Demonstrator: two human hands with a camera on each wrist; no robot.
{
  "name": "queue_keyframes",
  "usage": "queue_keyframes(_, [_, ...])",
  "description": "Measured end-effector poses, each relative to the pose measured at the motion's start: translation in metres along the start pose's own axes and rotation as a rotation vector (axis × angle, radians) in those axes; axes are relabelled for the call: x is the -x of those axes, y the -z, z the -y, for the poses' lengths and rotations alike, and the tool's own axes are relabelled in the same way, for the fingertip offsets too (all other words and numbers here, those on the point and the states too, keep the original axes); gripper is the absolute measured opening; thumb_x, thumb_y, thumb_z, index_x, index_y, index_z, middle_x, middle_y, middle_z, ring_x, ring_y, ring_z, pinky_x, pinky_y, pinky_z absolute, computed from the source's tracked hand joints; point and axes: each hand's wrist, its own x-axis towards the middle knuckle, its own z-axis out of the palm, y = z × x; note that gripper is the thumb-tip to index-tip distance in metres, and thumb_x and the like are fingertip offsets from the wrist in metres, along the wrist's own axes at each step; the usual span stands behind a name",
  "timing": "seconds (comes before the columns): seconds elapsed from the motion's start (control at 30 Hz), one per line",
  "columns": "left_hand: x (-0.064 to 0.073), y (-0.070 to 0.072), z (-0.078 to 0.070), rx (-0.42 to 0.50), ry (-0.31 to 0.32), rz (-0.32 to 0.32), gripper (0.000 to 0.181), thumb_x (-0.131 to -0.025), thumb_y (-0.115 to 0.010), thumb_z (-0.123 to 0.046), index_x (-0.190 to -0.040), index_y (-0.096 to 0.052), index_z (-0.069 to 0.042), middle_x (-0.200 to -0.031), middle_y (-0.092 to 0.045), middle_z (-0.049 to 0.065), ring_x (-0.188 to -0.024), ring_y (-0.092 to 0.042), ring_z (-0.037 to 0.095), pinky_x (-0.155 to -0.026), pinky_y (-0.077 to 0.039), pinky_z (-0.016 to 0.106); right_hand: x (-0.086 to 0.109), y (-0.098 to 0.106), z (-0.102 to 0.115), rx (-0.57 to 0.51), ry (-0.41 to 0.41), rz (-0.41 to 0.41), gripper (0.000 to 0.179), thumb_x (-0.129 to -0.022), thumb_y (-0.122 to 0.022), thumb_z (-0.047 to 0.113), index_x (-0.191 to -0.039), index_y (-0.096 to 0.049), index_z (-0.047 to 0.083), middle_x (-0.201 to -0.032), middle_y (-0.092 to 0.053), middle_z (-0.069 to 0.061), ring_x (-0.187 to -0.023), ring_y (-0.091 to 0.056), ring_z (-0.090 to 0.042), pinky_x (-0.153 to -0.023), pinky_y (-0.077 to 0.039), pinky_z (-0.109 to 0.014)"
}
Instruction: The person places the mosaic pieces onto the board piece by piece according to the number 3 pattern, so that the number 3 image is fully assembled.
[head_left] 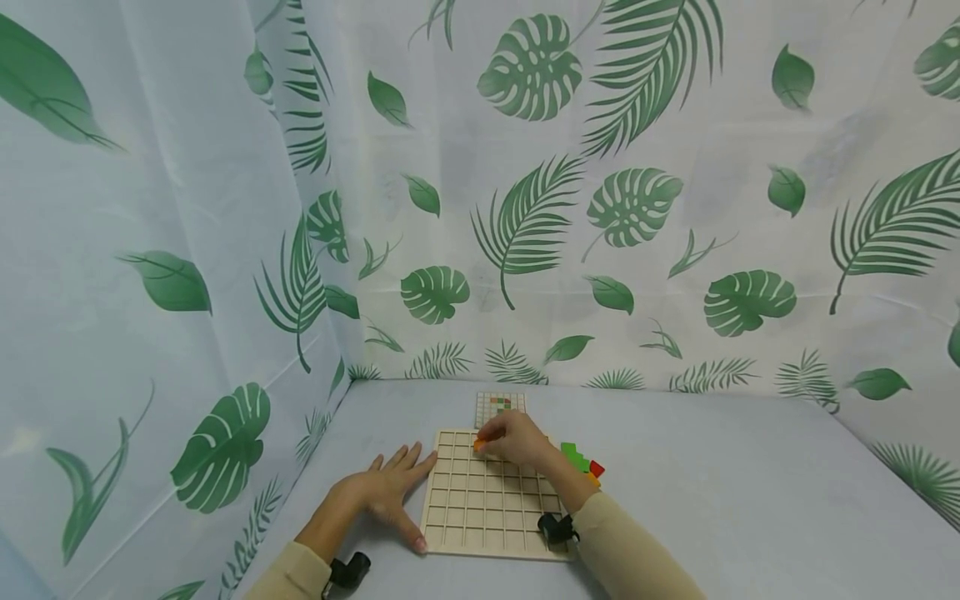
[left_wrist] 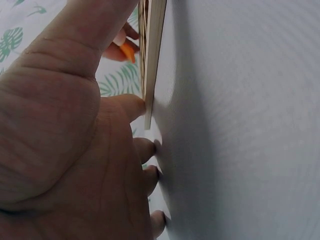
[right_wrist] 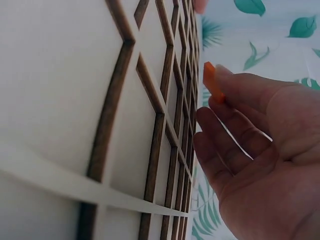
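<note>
One orange tile (head_left: pixel 478 446), probably light, stiff and best held by opposite edges, is pinched in the right grip (head_left: pixel 513 437) above the grid board (head_left: pixel 495 504) at 11 o'clock; the left grip (head_left: pixel 387 492) is spread against the grid board's 9 o'clock edge.

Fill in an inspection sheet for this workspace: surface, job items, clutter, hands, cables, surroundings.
Surface: pale tabletop, smooth-looking.
Job's things: wooden grid board lying flat; smaller gridded card with coloured cells beyond it; orange piece in hand; loose coloured pieces, green, red and orange, beside the board's right edge.
Clutter: nothing seen.
Left hand: fingers spread, at the board's left edge.
Right hand: pinches the orange piece over the board's far side.
Cables: nothing clearly seen.
Surroundings: white leaf-print curtain behind and at left.
</note>
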Motion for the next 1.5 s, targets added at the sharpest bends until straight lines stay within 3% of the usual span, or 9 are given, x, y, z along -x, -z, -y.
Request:
queue_keyframes(0.47, [-0.002,-0.002,0.002,0.001,-0.006,-0.003,0.14,-0.061,-0.092,-0.068,-0.169,-0.015,-0.022,-0.176,-0.008,0.016,-0.162,-0.006,0.041,-0.126,-0.01,0.07,-0.001,-0.004,0.008,0.133,0.027,0.037,0.014,-0.09,-0.081,0.007,-0.103,-0.08,0.006,-0.101,-0.077,-0.005,-0.093,-0.069,-0.018,-0.08,-0.06,-0.036])
queue_keyframes(0.97, [-0.004,-0.004,0.005,-0.013,-0.004,-0.004,0.14,-0.061,-0.092,-0.069,-0.169,-0.015,-0.023,-0.176,-0.008,0.015,-0.163,-0.006,0.039,-0.126,-0.01,0.07,-0.001,-0.009,0.019,0.29,0.09,0.046,0.014,-0.088,-0.08,0.001,-0.103,-0.08,0.002,-0.099,-0.076,-0.01,-0.085,-0.066,-0.018,-0.073,-0.057,-0.035])
queue_keyframes(1.5, [-0.004,-0.004,0.005,-0.008,0.003,0.002,0.14,-0.061,-0.092,-0.069,-0.169,-0.015,-0.023,-0.176,-0.008,0.015,-0.163,-0.005,0.039,-0.126,-0.01,0.069,-0.003,-0.009,0.016,0.25,0.075,0.064,0.012,-0.091,-0.08,0.008,-0.101,-0.081,0.003,-0.097,-0.077,-0.008,-0.084,-0.069,-0.017,-0.07,-0.058,-0.029])
